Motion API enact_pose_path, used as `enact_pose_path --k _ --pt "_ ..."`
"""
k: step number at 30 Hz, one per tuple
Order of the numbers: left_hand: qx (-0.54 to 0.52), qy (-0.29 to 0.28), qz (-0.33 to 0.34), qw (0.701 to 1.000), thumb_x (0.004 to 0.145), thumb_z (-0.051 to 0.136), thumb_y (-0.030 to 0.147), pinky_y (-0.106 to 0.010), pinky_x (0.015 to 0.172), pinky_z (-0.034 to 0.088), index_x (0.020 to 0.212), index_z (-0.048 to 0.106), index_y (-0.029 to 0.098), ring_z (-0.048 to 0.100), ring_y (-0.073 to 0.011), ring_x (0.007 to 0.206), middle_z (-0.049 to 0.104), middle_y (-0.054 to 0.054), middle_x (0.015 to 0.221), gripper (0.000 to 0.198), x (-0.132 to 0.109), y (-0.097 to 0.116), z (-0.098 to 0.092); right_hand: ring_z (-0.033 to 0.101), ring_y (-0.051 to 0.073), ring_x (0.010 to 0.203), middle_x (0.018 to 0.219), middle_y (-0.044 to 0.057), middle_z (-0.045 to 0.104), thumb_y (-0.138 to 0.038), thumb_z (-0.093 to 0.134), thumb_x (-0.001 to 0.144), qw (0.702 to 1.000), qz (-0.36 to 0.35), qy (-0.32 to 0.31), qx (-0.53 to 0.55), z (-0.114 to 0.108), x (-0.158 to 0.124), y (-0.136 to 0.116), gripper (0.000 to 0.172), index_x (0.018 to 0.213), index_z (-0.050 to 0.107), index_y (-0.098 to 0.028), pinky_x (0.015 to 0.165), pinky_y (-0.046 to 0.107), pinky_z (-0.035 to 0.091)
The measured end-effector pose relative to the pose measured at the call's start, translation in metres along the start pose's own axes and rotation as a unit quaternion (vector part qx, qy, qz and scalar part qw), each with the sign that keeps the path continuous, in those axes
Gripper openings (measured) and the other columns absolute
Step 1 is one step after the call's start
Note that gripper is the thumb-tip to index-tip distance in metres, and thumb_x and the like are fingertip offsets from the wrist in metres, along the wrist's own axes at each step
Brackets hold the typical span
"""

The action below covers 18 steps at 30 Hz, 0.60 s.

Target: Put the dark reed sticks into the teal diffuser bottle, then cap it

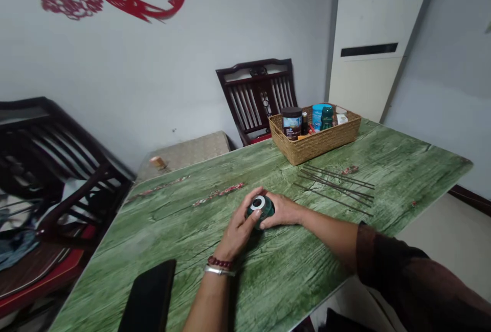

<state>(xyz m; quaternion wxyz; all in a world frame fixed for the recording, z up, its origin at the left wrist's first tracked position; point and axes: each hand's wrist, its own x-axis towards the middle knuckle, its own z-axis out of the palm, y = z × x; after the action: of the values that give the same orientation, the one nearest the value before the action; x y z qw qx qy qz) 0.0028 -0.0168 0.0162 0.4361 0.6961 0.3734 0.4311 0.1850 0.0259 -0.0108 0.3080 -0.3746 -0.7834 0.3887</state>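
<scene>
A squat dark green glass diffuser bottle, with a silver-white collar around its dark mouth, stands upright between my hands near the middle of the table. My left hand curls around its left side, with the thumb near the collar. From the right, my right hand wraps its fingers and thumb around the glass. Both palms hide much of the bottle, so its base does not show. To the right of my right hand, several thin dark reed sticks lie loosely crossed on the tabletop.
The green wood-grain table carries a black phone at front left. A wicker basket at the back holds a dark-lidded jar, a blue container and a green bottle. Dark wooden chairs stand beyond.
</scene>
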Motion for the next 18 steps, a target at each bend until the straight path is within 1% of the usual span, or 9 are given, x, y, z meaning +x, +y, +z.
enact_pose_path --k 4,8,11,13,15,16,18 --pt "-0.005 0.014 -0.005 1.0 0.091 0.063 0.04 -0.043 0.113 0.034 0.142 0.05 0.024 0.053 -0.028 0.129 0.06 -0.01 0.139 0.055 0.001 -0.001 0.0 0.065 0.026 0.104 0.113 0.007 0.069 -0.036 0.086 0.06 1.0 0.002 0.018 -0.019 0.001 0.0 -0.002 0.08 0.131 0.053 -0.02 0.086 0.036 0.049" --pt "-0.009 0.04 -0.018 0.999 0.088 0.068 0.04 -0.041 0.108 0.039 0.141 0.049 0.026 0.057 -0.0268 0.123 0.064 -0.01 0.132 0.058 0.004 -0.005 0.001 0.065 0.026 0.105 0.117 0.007 0.068 -0.036 0.085 0.061 1.0 -0.004 0.013 -0.012 0.0 -0.001 -0.005 0.081 0.133 0.051 -0.021 0.088 0.036 0.048" --pt "0.011 0.064 -0.011 0.998 0.079 0.077 0.042 -0.04 0.102 0.043 0.14 0.048 0.026 0.06 -0.026 0.114 0.065 -0.009 0.124 0.069 0.005 -0.011 -0.001 0.066 0.026 0.101 0.112 0.006 0.069 -0.038 0.085 0.06 1.0 0.012 0.007 -0.023 0.0 -0.001 -0.005 0.079 0.13 0.053 -0.021 0.082 0.034 0.048" --pt "0.02 0.078 0.008 0.997 0.073 0.081 0.049 -0.039 0.098 0.045 0.139 0.048 0.026 0.062 -0.0251 0.107 0.064 -0.008 0.117 0.077 0.005 -0.014 -0.004 0.066 0.026 0.098 0.108 0.006 0.07 -0.039 0.085 0.06 0.999 0.017 0.007 -0.027 0.0 -0.001 -0.006 0.077 0.128 0.054 -0.021 0.079 0.032 0.048" --pt "0.015 0.095 0.02 0.995 0.074 0.075 0.059 -0.038 0.096 0.046 0.138 0.05 0.025 0.061 -0.0249 0.105 0.062 -0.008 0.117 0.077 0.005 -0.015 -0.005 0.066 0.025 0.096 0.105 0.004 0.07 -0.039 0.085 0.06 1.0 0.013 0.008 -0.025 0.0 -0.001 -0.006 0.074 0.125 0.056 -0.021 0.077 0.031 0.047" --pt "0.004 0.108 0.023 0.994 0.077 0.069 0.064 -0.038 0.097 0.046 0.138 0.051 0.026 0.06 -0.0255 0.109 0.06 -0.008 0.121 0.074 0.004 -0.015 -0.004 0.066 0.024 0.095 0.103 0.004 0.07 -0.04 0.085 0.06 1.0 0.01 0.009 -0.024 0.0 -0.001 -0.005 0.073 0.125 0.056 -0.021 0.077 0.03 0.047" --pt "-0.041 0.136 0.026 0.99 0.085 0.055 0.069 -0.039 0.105 0.041 0.14 0.05 0.028 0.053 -0.027 0.125 0.057 -0.01 0.133 0.069 0.003 -0.014 -0.002 0.066 0.023 0.094 0.101 0.003 0.07 -0.039 0.085 0.061 1.0 0.001 0.011 -0.02 0.0 -0.001 -0.005 0.072 0.124 0.057 -0.021 0.079 0.03 0.047"
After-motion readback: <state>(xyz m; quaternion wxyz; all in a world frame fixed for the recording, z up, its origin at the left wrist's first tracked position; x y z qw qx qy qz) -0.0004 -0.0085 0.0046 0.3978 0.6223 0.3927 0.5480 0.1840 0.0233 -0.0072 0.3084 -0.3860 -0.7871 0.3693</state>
